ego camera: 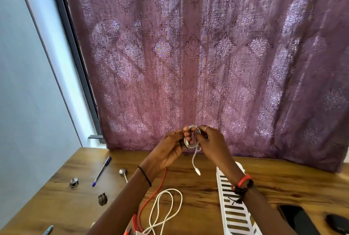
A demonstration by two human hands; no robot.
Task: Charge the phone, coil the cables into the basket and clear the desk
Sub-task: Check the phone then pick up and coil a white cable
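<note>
1. While both hands are up in front of the purple curtain (207, 55), they hold a small white cable coil (196, 131) between them, around 6 o'clock in my view and well above the desk (198, 187).
2. My read on the left hand (171, 148): its fingers curl around the coil's left side. The right hand (211, 143) pinches the right side, so both are clamped on the same coil.
3. The coil's loose tail (194, 161) hangs toward 6 o'clock, its plug dangling above the wood.
4. The white slotted basket (234, 214) sits at 5 o'clock, partly under the right forearm. I can't see inside it.
5. The phone (298, 219) lies flat at 4 o'clock, just right of the basket, screen dark. Beside it is a dark rounded thing (338, 223) I can't identify.
6. A red cable (151, 199) and a loose white cable (166, 208) lie tangled on the desk at 6 o'clock, between the forearms.
7. At 8 o'clock lies a blue pen (102, 171), with some small silvery bits near it.
</note>
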